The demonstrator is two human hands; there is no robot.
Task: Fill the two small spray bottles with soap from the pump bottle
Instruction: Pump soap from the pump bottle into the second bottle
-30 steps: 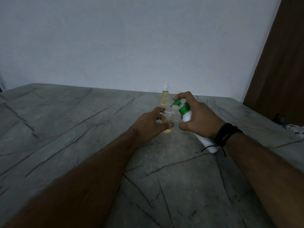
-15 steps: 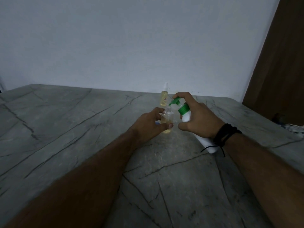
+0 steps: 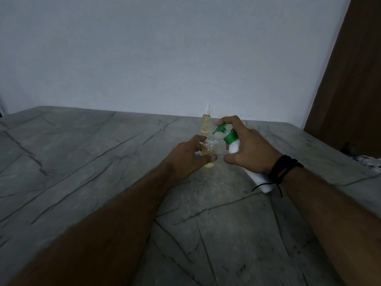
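Note:
My left hand [image 3: 188,156] grips a small clear spray bottle [image 3: 210,148] standing uncapped on the table, with yellow liquid low inside it. My right hand [image 3: 248,149] holds a white pump bottle [image 3: 235,146] tilted toward it, index finger on the green pump head [image 3: 220,128]. The green spout sits right over the small bottle's open neck. A second small spray bottle [image 3: 205,123], capped and full of yellow liquid, stands just behind.
The grey marble-patterned table [image 3: 103,162] stretches wide to the left and toward me. A plain wall rises behind it. A brown wooden panel [image 3: 350,79] stands at the right, with some small items [image 3: 369,161] by the table's right edge.
Both hands and the bottles hold nearly the same pose; the pump spout stays over the small bottle's neck.

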